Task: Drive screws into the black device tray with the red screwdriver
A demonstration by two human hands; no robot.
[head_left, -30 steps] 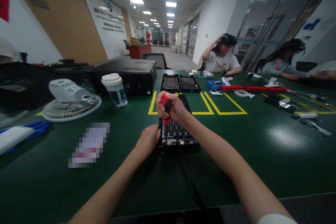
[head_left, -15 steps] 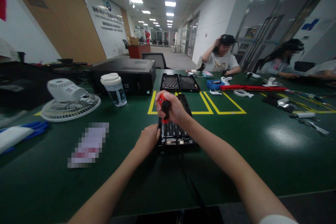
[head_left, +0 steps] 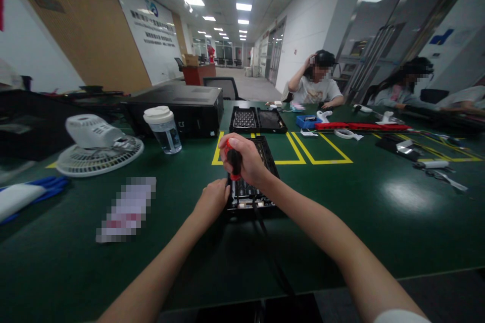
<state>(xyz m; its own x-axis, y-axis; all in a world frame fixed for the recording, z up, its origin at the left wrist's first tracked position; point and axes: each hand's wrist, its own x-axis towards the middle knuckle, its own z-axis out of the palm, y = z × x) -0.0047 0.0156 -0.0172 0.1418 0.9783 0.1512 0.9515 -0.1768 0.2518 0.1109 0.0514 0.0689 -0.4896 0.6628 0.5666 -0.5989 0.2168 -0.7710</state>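
A screwdriver with a red and black handle (head_left: 235, 162) stands nearly upright in my right hand (head_left: 250, 156), whose fingers are wrapped round the grip. Its thin shaft points down into the left side of an open black plastic case (head_left: 271, 161); I cannot make out what the tip touches. My left hand (head_left: 212, 199) is closed on the left rim of that case near its front corner. Dark rounded shapes fill the case, and small metallic parts run along its front end. A black cable (head_left: 271, 247) trails from the front toward the table edge.
Behind the case lies another open black case (head_left: 244, 119). On the left are a white fan (head_left: 98, 144), a lidded cup (head_left: 164, 131), a black computer tower (head_left: 182, 111) and blue-white gloves (head_left: 34, 194). A blue tray (head_left: 308, 122) and cables lie right; people sit beyond.
My right hand has tilted slightly and moved a little left with the screwdriver, the handle now turned further into the palm. My left hand keeps its hold on the rim.
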